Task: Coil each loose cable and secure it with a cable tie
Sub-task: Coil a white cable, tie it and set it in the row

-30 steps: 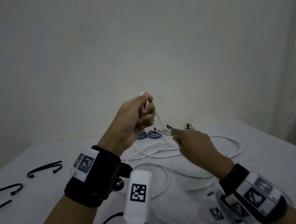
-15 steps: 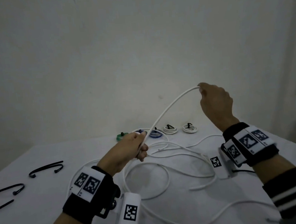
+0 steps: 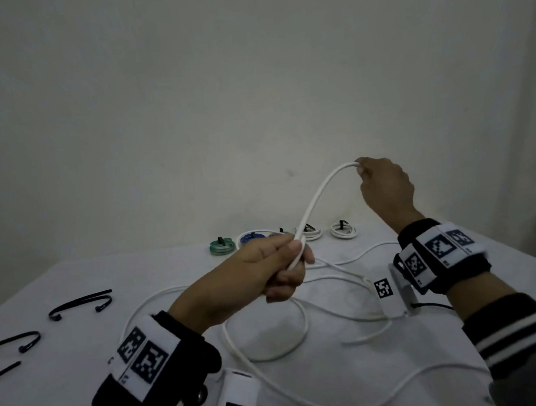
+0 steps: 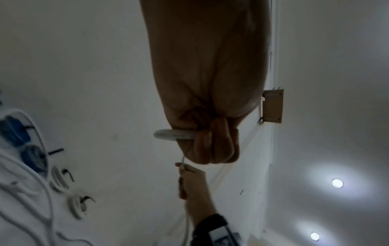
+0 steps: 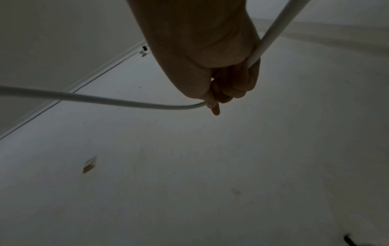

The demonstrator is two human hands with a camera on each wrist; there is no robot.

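A plain pale wall rises behind a table (image 3: 83,390) covered in white, and in the left wrist view two round ceiling lights (image 4: 337,183) glow overhead. Both hands are raised above the table with a white cable (image 3: 315,199) arching between them. The left hand (image 3: 264,266) is closed into a fist around the cable near its end; from the left wrist view the white plug (image 4: 173,134) sticks out sideways from between the curled fingers (image 4: 212,143). The right hand (image 3: 386,188) is higher and farther back, close to the wall, pinching the cable at the top of the arch; in the right wrist view the cable enters between the fingertips (image 5: 213,106), passes through the closed hand and leaves again past the heel of the palm. The rest of the cable lies in loose, overlapping loops on the table below and between the wrists. Along the far edge of the table, by the wall, sits a row of small coils already bound with black ties: a green coil (image 3: 221,246), a blue coil (image 3: 252,237) and two white coils (image 3: 343,230). At the left side of the table lie loose black cable ties (image 3: 80,303), curved and apart from one another. Both wrists wear black bands with printed square markers (image 3: 144,354).
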